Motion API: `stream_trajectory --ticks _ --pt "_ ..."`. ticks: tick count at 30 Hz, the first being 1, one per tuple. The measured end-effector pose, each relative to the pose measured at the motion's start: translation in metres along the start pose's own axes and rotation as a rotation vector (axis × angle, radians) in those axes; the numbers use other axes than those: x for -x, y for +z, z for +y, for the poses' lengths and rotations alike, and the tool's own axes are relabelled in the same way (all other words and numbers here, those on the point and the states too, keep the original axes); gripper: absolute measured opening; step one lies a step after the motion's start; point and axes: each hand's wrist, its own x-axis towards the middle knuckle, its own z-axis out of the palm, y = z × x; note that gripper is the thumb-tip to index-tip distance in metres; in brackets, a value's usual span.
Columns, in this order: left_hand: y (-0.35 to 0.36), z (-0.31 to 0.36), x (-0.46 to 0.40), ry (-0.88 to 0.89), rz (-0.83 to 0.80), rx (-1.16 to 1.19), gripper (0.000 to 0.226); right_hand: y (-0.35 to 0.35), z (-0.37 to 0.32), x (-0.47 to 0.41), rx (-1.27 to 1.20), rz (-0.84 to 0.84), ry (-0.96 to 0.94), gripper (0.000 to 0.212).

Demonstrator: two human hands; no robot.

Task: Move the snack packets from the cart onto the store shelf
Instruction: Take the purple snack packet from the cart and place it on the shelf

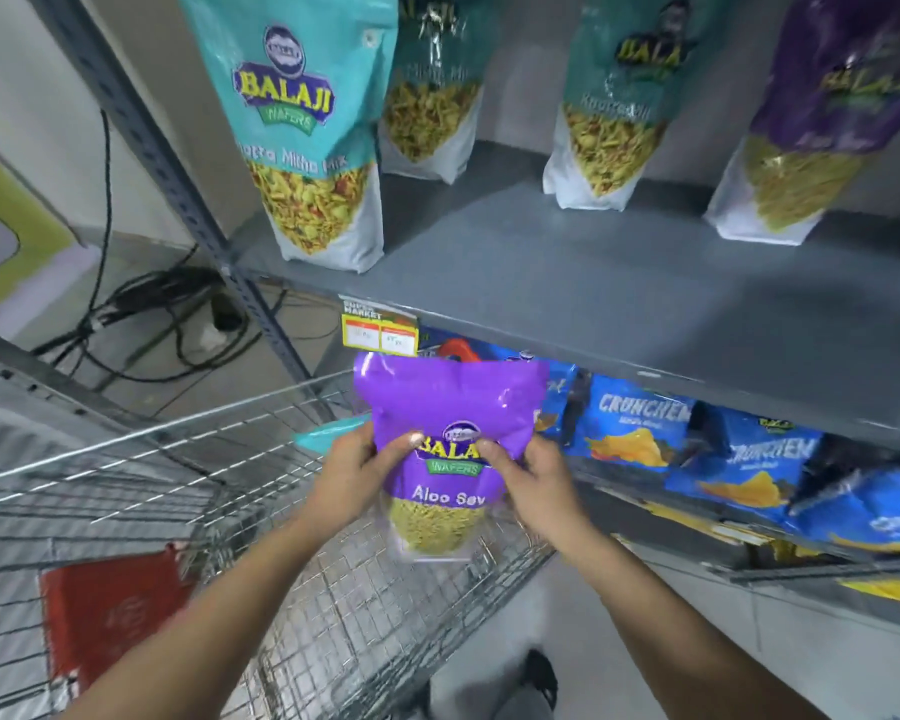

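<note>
A purple Aloo Sev snack packet (450, 407) is held upright above the wire cart (188, 459), below the front edge of the grey store shelf (567, 283). My left hand (352, 478) grips its left side and my right hand (533, 478) grips its right side, thumbs on the front. Behind my left hand a teal packet (328, 433) pokes up out of the cart. On the shelf stand three teal packets (307, 127) and, at the far right, a purple packet (811, 122).
Blue Crunchem chip bags (635, 423) fill the lower shelf on the right. A price tag (380, 330) hangs on the shelf edge. A red flap (110, 615) sits in the cart. Black cables (152, 314) lie on the floor by the shelf's upright post (178, 174).
</note>
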Motion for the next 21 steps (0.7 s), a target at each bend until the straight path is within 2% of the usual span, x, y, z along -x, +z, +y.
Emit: stream_trajectory --ticks 2,4,6,8,11,14,18,21 --pt "-0.010 0.048 0.005 0.084 -0.008 -0.065 0.016 -0.020 -0.035 0.006 -0.026 0.043 -0.079 0.028" --pt "-0.013 0.100 0.007 0.173 -0.030 -0.091 0.017 -0.046 -0.073 0.012 -0.054 0.092 -0.138 0.027" --pt "-0.010 0.146 0.004 0.264 -0.041 -0.099 0.035 -0.077 -0.109 0.016 -0.099 0.133 -0.197 0.020" --pt "0.000 0.190 -0.007 0.317 -0.068 -0.063 0.053 -0.114 -0.140 0.017 -0.083 0.206 -0.266 0.025" --pt "0.036 0.250 -0.028 0.406 -0.117 -0.014 0.054 -0.177 -0.175 0.015 -0.005 0.313 -0.369 0.012" --pt "0.086 0.299 -0.048 0.533 -0.093 0.021 0.035 -0.238 -0.186 0.004 0.041 0.441 -0.416 0.009" --pt "0.155 0.347 -0.074 0.588 -0.099 0.068 0.048 -0.313 -0.183 -0.016 0.093 0.537 -0.477 0.009" --pt "0.200 0.367 -0.092 0.591 -0.084 0.070 0.046 -0.357 -0.171 -0.033 0.151 0.583 -0.488 0.018"
